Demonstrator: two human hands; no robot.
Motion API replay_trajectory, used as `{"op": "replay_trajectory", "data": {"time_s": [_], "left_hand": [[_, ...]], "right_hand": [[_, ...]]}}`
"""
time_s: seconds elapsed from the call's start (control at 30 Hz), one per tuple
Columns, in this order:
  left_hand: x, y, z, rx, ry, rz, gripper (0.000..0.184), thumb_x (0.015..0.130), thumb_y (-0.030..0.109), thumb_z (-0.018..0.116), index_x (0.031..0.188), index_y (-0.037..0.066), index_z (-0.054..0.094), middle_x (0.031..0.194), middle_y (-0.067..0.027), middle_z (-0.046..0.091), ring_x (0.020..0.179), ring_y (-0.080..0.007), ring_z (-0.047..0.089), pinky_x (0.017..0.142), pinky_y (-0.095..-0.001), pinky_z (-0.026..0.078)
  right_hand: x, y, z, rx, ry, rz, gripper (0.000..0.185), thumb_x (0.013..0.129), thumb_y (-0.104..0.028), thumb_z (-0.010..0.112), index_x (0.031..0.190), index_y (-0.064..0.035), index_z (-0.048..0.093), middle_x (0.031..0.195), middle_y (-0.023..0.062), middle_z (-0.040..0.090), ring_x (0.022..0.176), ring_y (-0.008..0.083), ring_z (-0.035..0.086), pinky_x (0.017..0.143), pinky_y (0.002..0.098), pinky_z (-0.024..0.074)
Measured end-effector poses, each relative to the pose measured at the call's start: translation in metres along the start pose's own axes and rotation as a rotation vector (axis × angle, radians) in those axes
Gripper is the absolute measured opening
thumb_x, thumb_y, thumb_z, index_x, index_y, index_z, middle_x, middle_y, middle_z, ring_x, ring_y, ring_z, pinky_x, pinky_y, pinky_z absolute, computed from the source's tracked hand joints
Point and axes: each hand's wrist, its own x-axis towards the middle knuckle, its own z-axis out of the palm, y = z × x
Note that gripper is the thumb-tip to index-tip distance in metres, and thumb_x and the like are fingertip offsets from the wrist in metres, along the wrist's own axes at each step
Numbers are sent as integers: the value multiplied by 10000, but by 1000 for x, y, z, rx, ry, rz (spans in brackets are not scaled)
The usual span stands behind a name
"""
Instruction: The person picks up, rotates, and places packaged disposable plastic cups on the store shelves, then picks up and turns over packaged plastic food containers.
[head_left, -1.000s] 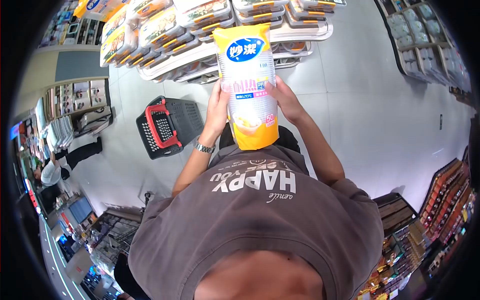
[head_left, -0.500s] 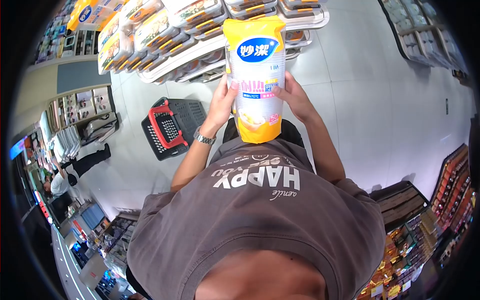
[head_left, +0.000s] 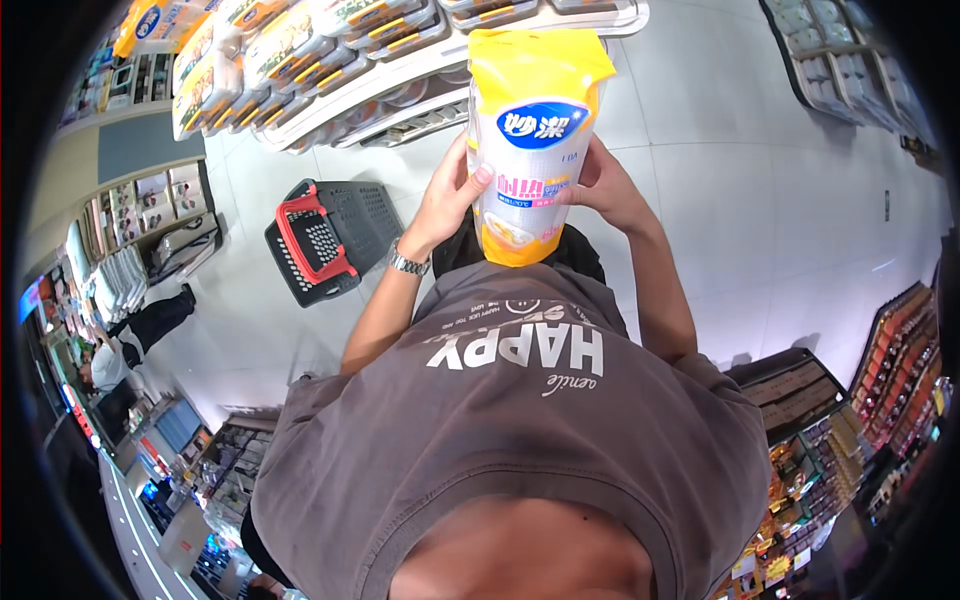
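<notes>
1. Package (head_left: 530, 225): yellow ends, whitish middle, blue oval label (head_left: 541, 125); located between both hands' fingers.
2. Left hand (head_left: 453, 192), right hand (head_left: 612, 190): fingers gripping its sides.
3. Count: one package, one basket (head_left: 365, 225) beyond the left fingers.

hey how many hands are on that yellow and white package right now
2. The left hand grips one side of the yellow and white package, and the right hand grips the opposite side. Some fingers are hidden behind it.
</notes>
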Motion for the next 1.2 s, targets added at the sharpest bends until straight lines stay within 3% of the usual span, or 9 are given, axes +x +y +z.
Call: {"op": "replay_trajectory", "data": {"time_s": [0.27,0.57,0.7,0.73,0.77,0.8,0.87,1.07,1.2], "left_hand": [[-2,-9,-18,59,-65,5,863,911,219,725,1552,-7,194,1548,-190,341,1423,-272,354,1174,-404,269],[-10,-5,-42,119,-34,7,825,918,224,718,1540,-10,231,1522,-188,386,1392,-262,401,1138,-391,329],[-8,-9,-56,271,83,-24,754,959,239,665,1526,-29,247,1445,-177,491,1257,-199,520,1058,-340,410],[-9,-4,-53,283,138,-96,717,987,236,619,1539,-11,232,1210,-112,636,1011,-125,588,912,-294,475],[-9,-3,-51,278,179,-101,711,989,226,611,1543,-1,228,1121,-88,638,943,-114,576,861,-285,476],[-10,-3,-52,273,220,-107,705,991,216,604,1548,9,224,1033,-63,640,875,-103,565,810,-276,477],[-11,-2,-53,334,263,-82,693,1000,212,561,1568,55,196,762,-8,563,693,-90,504,663,-271,448],[-15,-17,-58,504,320,-121,680,1013,357,503,1570,83,227,697,-45,553,650,-118,505,638,-301,444],[-18,-29,-57,535,350,-143,688,1016,414,475,1561,61,248,827,-92,612,736,-137,563,678,-299,462]], "right_hand": [[-1,-5,-2,-178,1,-32,956,624,-138,944,1396,-49,386,1342,100,562,1313,247,493,1139,448,357],[14,-2,15,-195,-3,-29,906,653,-65,912,1393,-22,390,1330,107,573,1297,233,506,1114,420,392],[27,3,27,-98,43,79,680,837,-218,796,1371,-2,434,1288,119,602,1236,213,545,1073,381,416],[32,3,33,-106,69,105,633,880,-270,754,1364,0,447,1277,124,608,1219,209,553,1061,372,419],[35,2,38,-116,95,130,596,924,-322,711,1358,2,460,1266,130,614,1203,206,561,1050,364,422],[36,1,43,-206,93,113,642,976,-495,582,1350,18,481,1257,144,616,1182,208,566,1026,334,424],[40,-3,53,-220,138,163,698,985,-558,512,1346,39,492,1248,158,619,1180,217,567,1027,332,419],[46,4,53,-321,180,261,830,988,-660,353,1324,78,526,1227,194,625,1186,239,568,1033,333,408],[45,8,51,-343,167,290,828,990,-651,352,1337,82,518,1233,210,621,1193,249,567,1034,336,408]]}}
